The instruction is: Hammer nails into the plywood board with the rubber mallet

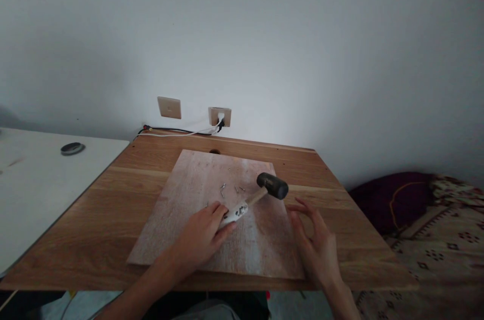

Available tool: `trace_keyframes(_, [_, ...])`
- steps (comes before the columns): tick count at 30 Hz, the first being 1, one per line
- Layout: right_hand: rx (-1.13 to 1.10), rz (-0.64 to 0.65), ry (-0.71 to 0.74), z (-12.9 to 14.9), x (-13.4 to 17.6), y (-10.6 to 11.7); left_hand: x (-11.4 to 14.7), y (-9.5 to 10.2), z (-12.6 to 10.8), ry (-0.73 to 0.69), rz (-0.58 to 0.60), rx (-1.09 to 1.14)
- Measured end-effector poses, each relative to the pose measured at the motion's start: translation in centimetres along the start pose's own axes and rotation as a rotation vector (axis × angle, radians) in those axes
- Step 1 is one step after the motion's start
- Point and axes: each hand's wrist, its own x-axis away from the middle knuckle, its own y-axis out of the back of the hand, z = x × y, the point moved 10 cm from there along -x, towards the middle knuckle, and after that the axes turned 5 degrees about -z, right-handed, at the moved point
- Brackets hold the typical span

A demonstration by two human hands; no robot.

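Observation:
My left hand (202, 232) is closed around the white-wrapped grip of a rubber mallet (272, 185). The mallet's black head points up and to the right, over the right part of a wooden board (257, 244). Several small screws or nails (223, 190) lie on the board beyond my left hand; they are too small to tell which. At the board's right edge, my right hand (317, 242) has its fingers curved and apart, with nothing seen in them.
Under the board is a wooden table (94, 214). A white table (30, 179) adjoins it on the left, with a dark round lid-like object (72, 148) on it. Cables (181, 132) run along the back to a wall socket (220, 117). Patterned fabric (442, 244) lies at right.

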Motion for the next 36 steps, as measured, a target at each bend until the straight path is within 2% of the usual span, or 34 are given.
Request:
trace_keyframes(3, [-0.078,0.044,0.002,0.8,-1.7,-0.9,0.2,3.2,1.4,0.057,-0.083,0.242])
trace_keyframes(5, [-0.124,0.144,0.049,1.7,-2.7,-2.7,0.2,4.5,3.3,0.128,-0.062,0.34])
trace_keyframes(7, [-0.125,0.289,0.125,2.8,-3.4,-5.5,0.3,5.0,5.3,0.194,-0.015,0.427])
trace_keyframes(9, [-0.066,0.41,0.208,3.7,-4.1,-8.5,0.4,5.4,7.2,0.273,-0.042,0.467])
trace_keyframes(11, [0.019,0.47,0.256,4.3,-5.1,-11.0,0.5,5.8,8.5,0.34,-0.108,0.456])
trace_keyframes(14, [0.108,0.573,0.307,5.0,-6.1,-14.1,0.8,6.0,8.7,0.422,-0.18,0.499])
trace_keyframes(18, [0.127,0.711,0.421,5.5,-6.7,-16.4,1.0,6.4,8.8,0.495,-0.155,0.587])
trace_keyframes(20, [0.085,0.683,0.407,4.8,-8.0,-16.3,0.9,7.6,9.7,0.503,-0.18,0.507])
trace_keyframes(22, [0.028,0.608,0.329,3.3,-10.0,-16.0,0.8,8.7,10.8,0.497,-0.201,0.391])
trace_keyframes(26, [-0.042,0.429,0.168,0.5,-13.6,-15.3,0.8,8.5,12.0,0.486,-0.192,0.283])
trace_keyframes(32, [-0.118,0.271,0.166,-0.1,-14.3,-14.7,2.4,8.8,12.0,0.521,-0.491,0.408])
trace_keyframes(34, [-0.126,0.222,0.156,-0.6,-14.3,-14.0,2.6,9.1,11.7,0.491,-0.531,0.448])
trace_keyframes(36, [-0.128,0.218,0.147,-1.2,-14.1,-13.7,2.6,9.6,11.8,0.474,-0.523,0.391])
